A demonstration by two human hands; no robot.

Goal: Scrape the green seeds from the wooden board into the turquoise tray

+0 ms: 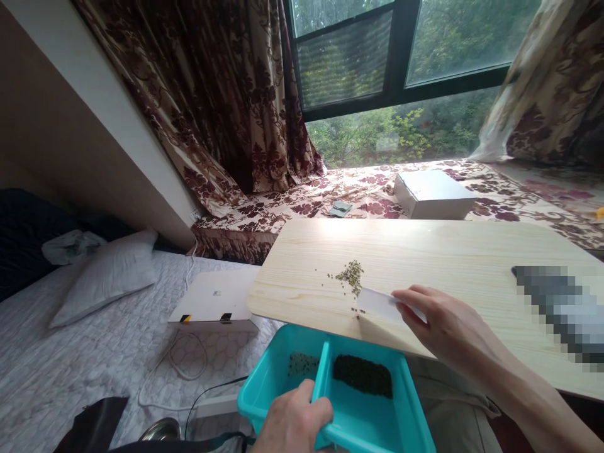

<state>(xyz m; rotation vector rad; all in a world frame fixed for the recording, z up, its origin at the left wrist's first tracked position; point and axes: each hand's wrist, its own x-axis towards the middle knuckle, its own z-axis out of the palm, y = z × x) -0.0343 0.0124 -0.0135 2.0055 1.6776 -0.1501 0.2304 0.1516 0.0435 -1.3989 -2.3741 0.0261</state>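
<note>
Under the right hand (436, 314) spreads a pale wood-grain desk (448, 251), at whose near edge a turquoise two-compartment plastic bin (358, 423) has its divider (322, 368) clasped by the left hand (295, 418), while the right pinches a flat white card (377, 304) reaching a loose pile of small greenish seeds (350, 275) left of it.

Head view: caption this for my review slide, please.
Right hand holds a white card beside scattered greenish seeds; left hand holds a teal two-compartment tub by its divider.
</note>
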